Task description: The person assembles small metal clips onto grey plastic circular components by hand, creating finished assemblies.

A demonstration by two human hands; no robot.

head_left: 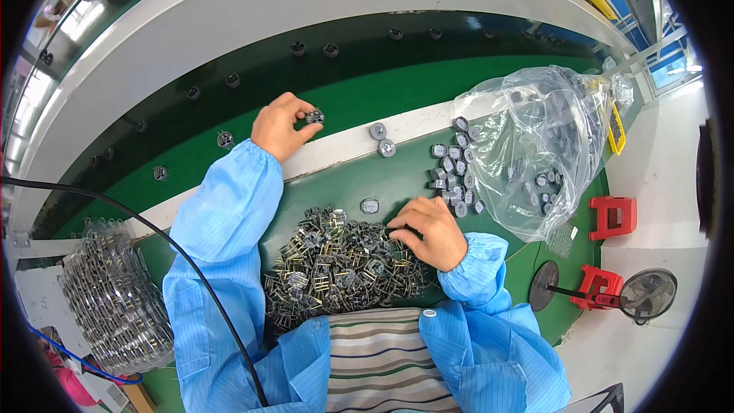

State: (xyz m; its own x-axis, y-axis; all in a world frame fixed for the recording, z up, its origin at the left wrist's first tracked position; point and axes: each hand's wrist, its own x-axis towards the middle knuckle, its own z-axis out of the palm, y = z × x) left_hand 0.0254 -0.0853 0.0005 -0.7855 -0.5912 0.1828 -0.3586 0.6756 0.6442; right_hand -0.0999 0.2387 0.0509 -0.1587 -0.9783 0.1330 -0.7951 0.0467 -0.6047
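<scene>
Over the green belt, my left hand pinches a small round black component with metal pins between thumb and fingers. My right hand is at the right edge of a heap of black pinned components; its thumb and fingers are apart, with nothing visible between them. Just beyond the heap lies a single grey cap. Two round grey caps sit on the white rail. To the right of them is a cluster of grey caps.
Round components are spaced along the green belt. A clear plastic bag with grey caps lies at right. Stacked clear trays stand at left. A black cable crosses my left sleeve. A fan and red stools are at right.
</scene>
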